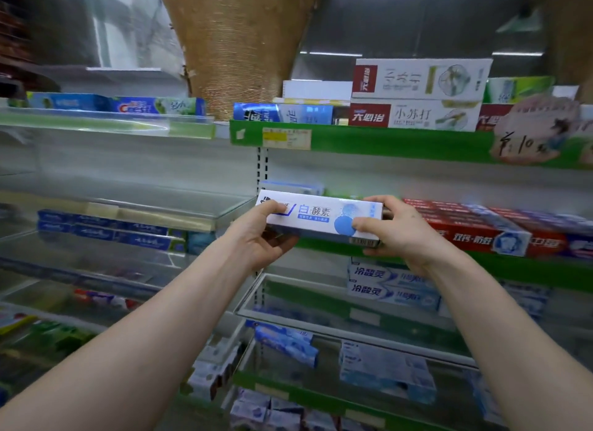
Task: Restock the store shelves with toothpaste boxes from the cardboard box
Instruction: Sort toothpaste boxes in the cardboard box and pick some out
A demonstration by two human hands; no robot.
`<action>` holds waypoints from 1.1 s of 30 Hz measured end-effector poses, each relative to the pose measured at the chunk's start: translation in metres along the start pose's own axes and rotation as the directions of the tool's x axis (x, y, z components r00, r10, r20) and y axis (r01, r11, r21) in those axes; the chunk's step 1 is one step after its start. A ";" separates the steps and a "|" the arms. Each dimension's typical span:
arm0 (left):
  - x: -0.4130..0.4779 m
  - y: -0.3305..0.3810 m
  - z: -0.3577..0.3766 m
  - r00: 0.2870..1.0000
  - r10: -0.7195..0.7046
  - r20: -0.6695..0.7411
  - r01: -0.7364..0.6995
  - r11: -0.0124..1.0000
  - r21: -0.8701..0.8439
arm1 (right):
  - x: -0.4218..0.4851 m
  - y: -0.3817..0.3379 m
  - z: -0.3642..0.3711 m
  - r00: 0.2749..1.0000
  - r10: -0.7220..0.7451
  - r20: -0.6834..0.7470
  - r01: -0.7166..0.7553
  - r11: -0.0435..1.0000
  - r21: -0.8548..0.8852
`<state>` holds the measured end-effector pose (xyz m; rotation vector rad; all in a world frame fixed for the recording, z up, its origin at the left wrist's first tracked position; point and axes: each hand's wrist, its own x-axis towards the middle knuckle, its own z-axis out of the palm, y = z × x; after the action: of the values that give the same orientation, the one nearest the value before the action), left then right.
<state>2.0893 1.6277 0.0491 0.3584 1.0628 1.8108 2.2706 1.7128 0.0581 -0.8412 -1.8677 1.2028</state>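
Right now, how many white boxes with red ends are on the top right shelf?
2, stacked: the upper box lies on the lower box. A paper sign covers the shelf further right, so more may be hidden.

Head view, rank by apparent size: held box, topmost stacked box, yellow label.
1-2. held box and topmost stacked box: look alike; the held one is nearer the camera, so not ranked.
3. yellow label: clearly smallest.

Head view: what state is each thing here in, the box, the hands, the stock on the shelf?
Toothpaste box: held level in front of the shelf.
Left hand: grips the box's left end.
Right hand: grips its right end.
Red boxes: lying stacked on the shelf.
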 end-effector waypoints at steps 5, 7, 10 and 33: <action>0.034 0.010 0.006 0.998 -0.043 0.054 0.042 0.999 0.012 | 0.028 0.001 -0.005 0.998 0.057 -0.034 -0.058 0.998 -0.014; 0.048 0.018 0.007 0.997 -0.052 0.063 0.050 0.998 0.035 | 0.040 -0.001 -0.007 0.995 0.070 -0.066 -0.070 0.998 -0.003; 0.068 0.033 0.007 0.994 -0.050 0.102 0.040 0.994 0.103 | 0.059 -0.006 -0.007 0.992 0.075 -0.097 -0.076 0.997 -0.003; 0.202 0.118 -0.035 0.990 0.036 0.133 -0.072 0.958 0.277 | 0.207 -0.007 0.064 1.000 -0.026 -0.017 0.019 0.953 -0.302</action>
<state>1.8985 1.7638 0.0812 0.6717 1.2329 1.6610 2.1108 1.8540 0.0955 -0.9881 -2.0699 0.9018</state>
